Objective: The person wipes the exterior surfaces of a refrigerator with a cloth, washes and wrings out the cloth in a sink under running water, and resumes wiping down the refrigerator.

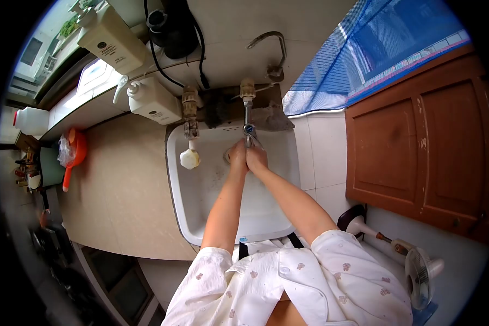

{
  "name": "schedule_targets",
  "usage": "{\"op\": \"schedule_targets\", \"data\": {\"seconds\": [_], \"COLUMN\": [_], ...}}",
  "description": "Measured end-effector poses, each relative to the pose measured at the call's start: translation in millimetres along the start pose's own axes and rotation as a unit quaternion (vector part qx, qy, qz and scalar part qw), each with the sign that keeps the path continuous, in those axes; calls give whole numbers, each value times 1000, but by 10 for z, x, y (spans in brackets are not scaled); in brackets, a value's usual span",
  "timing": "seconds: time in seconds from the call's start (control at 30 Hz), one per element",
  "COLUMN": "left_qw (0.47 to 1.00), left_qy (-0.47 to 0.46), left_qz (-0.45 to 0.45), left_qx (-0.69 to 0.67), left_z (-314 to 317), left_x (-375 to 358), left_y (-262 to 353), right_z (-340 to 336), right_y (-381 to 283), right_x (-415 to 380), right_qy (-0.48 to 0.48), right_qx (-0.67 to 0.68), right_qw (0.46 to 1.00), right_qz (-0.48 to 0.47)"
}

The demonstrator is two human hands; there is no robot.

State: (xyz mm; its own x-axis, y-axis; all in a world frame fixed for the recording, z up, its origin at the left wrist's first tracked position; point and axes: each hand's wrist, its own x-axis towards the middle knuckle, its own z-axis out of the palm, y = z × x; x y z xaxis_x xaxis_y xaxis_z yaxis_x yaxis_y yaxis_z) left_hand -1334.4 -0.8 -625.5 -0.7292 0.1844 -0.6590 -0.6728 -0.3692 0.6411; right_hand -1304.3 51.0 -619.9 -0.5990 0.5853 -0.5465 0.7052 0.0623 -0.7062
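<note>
Faucet: over the sink's far end, pointing from wall toward person; outlet unclear.
Left hand, right hand: together at faucet; fingers hidden, grip cannot be told.
Drain: partly covered.

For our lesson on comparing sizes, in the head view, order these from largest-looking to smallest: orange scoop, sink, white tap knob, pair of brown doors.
1. Brown doors
2. Sink, partly hidden by the arms
3. Orange scoop
4. White tap knob

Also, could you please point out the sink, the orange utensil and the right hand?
Sink [198,201]: head view, bare basin floor.
Orange utensil [67,180]: head view, its handle.
Right hand [258,158]: head view, back of it.
</note>
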Motion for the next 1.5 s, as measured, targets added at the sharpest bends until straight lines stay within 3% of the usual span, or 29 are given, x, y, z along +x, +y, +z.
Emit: {"op": "schedule_targets", "data": {"seconds": [0.17, 0.23, 0.27, 0.33, 0.37, 0.47, 0.5, 0.53, 0.57, 0.63, 0.73, 0.87, 0.97, 1.03, 1.07, 1.13, 1.17, 1.23, 1.27, 1.33, 1.43, 1.5], "left_qw": [994, 995, 995, 979, 978, 976, 972, 949, 949, 955, 966, 967, 975, 979, 979, 972, 972, 948, 949, 926, 896, 902], "left_qy": [3, -50, -50, -68, -69, -92, -106, -118, -117, -140, -152, -201, -203, -202, -201, -218, -218, -175, -174, -255, -240, -232], "left_qz": [-61, -76, -78, -193, -194, -186, -107, -26, -27, 112, 127, 76, 49, 15, 15, 37, 39, 95, 97, 125, 99, 110], "left_qx": [89, 39, 39, 29, 29, 65, 180, 291, 290, 235, 167, 140, 77, 31, 31, 78, 77, 247, 246, 248, 359, 348], "left_z": [-30, -40, -38, 4, 18, 46, 48, 34, -34, -171, -221, -300, -250, -310, -373, -446, -445, -410, -339, -220, -290, -281], "left_x": [188, 231, 263, 329, 319, 315, 312, 318, 398, 542, 556, 482, 275, 154, 178, 197, 190, 135, 45, -91, 86, 105], "left_y": [-84, -124, -114, -79, -78, -50, -43, -58, -128, -225, -207, -90, 64, 162, 159, 181, 189, 212, 262, 326, 262, 235], "right_z": [-153, -200, -235, -323, -332, -383, -411, -450, -486, -612, -689, -693, -586, -511, -464, -389, -386, -387, -384, -397, -464, -539], "right_y": [20, 57, 53, 62, 134, 172, 191, 190, 344, 677, 842, 447, 405, 366, 314, 180, 116, 24, 20, 20, 5, -17], "right_x": [-17, 30, 20, 3, 71, 148, 95, 46, 124, 289, 441, 230, 266, 284, 279, 264, 242, 202, 198, 175, 139, 115], "right_qy": [-20, -42, -41, -65, -63, -116, -137, -153, -154, -278, -288, -235, -300, -237, -237, -42, -43, 8, 7, -1, -23, -38], "right_qx": [-74, -146, -146, -104, -105, -109, 56, 217, 217, 349, 396, 333, 380, 263, 263, 110, 110, 113, 113, 134, 135, 103], "right_qw": [996, 976, 976, 976, 977, 982, 989, 953, 953, 874, 839, 852, 827, 921, 921, 992, 992, 983, 982, 951, 947, 955], "right_qz": [-45, -154, -153, -177, -176, -105, 21, 147, 147, 192, 235, 329, 286, 161, 161, -35, -36, -147, -149, -278, -290, -275]}}
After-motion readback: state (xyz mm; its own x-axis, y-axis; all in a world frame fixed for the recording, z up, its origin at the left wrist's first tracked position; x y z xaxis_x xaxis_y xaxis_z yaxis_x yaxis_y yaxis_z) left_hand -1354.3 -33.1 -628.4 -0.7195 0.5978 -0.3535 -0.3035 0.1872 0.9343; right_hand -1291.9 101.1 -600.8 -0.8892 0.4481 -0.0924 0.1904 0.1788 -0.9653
